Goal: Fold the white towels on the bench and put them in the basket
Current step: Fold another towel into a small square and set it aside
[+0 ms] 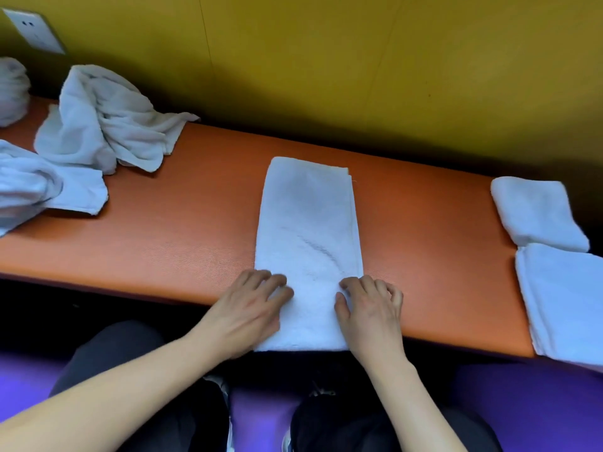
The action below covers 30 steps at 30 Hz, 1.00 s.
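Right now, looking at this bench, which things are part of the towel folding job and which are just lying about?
Part of the job:
- long folded towel, under the left hand and right hand
- crumpled towels at the left, still unfolded
- two folded towels at the right
- orange bench

Just there:
- wall socket
- purple floor

No basket is in view.
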{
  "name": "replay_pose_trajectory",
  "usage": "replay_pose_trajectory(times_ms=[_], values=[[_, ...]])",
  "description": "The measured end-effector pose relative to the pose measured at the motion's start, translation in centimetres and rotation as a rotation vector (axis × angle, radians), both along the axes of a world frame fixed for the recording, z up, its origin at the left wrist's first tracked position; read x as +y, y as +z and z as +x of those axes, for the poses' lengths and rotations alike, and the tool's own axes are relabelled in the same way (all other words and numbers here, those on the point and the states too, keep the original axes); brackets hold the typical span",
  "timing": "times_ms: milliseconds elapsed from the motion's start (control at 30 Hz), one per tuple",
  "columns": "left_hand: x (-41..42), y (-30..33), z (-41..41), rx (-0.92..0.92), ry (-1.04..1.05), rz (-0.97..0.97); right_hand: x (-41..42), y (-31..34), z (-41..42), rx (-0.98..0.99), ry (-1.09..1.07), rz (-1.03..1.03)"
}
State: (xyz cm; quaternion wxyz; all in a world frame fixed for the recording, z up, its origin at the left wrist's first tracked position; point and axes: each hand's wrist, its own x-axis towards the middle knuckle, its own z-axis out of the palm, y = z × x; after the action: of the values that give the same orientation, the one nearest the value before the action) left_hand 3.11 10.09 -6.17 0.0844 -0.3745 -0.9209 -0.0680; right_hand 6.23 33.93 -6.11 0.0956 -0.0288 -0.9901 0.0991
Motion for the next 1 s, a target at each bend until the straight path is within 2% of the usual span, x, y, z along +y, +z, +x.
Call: replay_pose_trajectory(times_ms=[200, 300, 400, 533, 600, 700, 767, 867, 1000], values=[[-3.2, -0.3, 0.4, -0.123, -0.098, -0.231, 2.7, 0.4, -0.7, -0.026, 0.133, -0.098], [-2.5, -0.1, -0.1, -0.222, -0.062, -0.234, 3.9, 0.7, -0.5, -0.086, 0.204, -0.145], [-2.0, 0.4, -0.3, -0.247, -0.035, -0.015, 4.4, 1.8, -0.3, -0.176, 0.214, -0.193], [-1.6, 3.3, 1.2, -0.540, 0.146, 0.368, 5.1, 3.9, -0.5, -0.474, 0.128, -0.356], [-1.6, 4.4, 1.4, -0.602, 0.259, 0.513, 5.7, 4.7, 0.2, -0.550, 0.107, -0.638], [-1.8, 5.1, 1.1, -0.632, 0.362, 0.711, 5.6, 5.2, 1.7, -0.537, 0.016, -1.155], [-1.7, 5.2, 0.2, -0.636, 0.440, 0.831, 5.2, 5.4, 2.1, -0.485, 0.109, -1.399], [-0.8, 5.9, -1.8, -0.619, 0.535, 0.919, 4.3, 6.3, 1.7, -0.371, 0.235, -1.418], [0.7, 7.0, -5.5, -0.615, 0.571, 0.935, 2.7, 6.2, -1.7, -0.199, 0.000, -1.269]])
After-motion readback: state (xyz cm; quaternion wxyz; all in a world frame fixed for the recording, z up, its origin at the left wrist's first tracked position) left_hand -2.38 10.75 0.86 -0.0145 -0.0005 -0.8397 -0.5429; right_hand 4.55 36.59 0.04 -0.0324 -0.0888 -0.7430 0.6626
